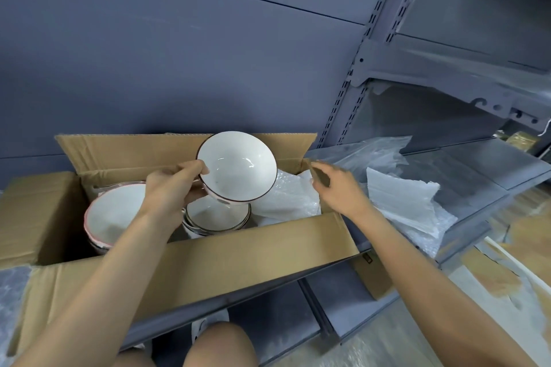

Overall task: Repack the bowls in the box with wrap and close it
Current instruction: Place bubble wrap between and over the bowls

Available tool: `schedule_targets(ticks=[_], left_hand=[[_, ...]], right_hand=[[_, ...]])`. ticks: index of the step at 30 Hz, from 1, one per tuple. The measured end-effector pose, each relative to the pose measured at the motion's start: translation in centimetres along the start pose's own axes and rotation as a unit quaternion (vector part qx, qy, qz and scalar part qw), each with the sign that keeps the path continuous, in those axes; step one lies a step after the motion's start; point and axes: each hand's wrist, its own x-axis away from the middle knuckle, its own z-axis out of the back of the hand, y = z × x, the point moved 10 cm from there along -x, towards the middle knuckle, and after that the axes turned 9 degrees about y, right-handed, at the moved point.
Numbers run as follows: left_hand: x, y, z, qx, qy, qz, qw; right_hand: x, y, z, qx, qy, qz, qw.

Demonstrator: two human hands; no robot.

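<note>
Bare knee point(220, 343) below; left hand point(173, 185) pinches white glazed dark-rimmed ceramic bowl point(237, 167) by rim over open brown cardboard box point(226, 253). Right hand point(337, 188) spread, empty. Likely slick, brittle: cup underneath.

Left forearm covers part of the pink-rimmed bowl point(114, 214) & w/e sits under it. Right hand point(337, 188) is motion-blurred, can't tell if the fingers grip the box point(238, 259) corner. Box's left flap runs off frame.
</note>
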Motion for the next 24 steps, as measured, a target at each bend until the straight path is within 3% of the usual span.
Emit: schedule_targets(ticks=[3, 8, 13, 24], left_hand=[[-0.1, -0.6, -2.5, -0.007, -0.017, 0.013, 1.0], [-1.1, -2.2, -6.0, -0.05, -0.027, 0.033, 0.998], [-1.7, -3.4, -8.7, -0.117, -0.024, 0.033, 0.992], [-3.3, -3.9, -13.1, -0.276, -0.049, -0.083, 0.956]], right_hand=[[1.0, 3.1, -1.8, -0.04, -0.054, -0.082, 0.994], [1.8, 4.8, -3.0, -0.181, -0.033, -0.148, 0.972], [2.0, 5.2, -3.5, -0.236, -0.02, -0.17, 0.956], [2.0, 6.1, -3.6, -0.257, -0.009, -0.179, 0.95]])
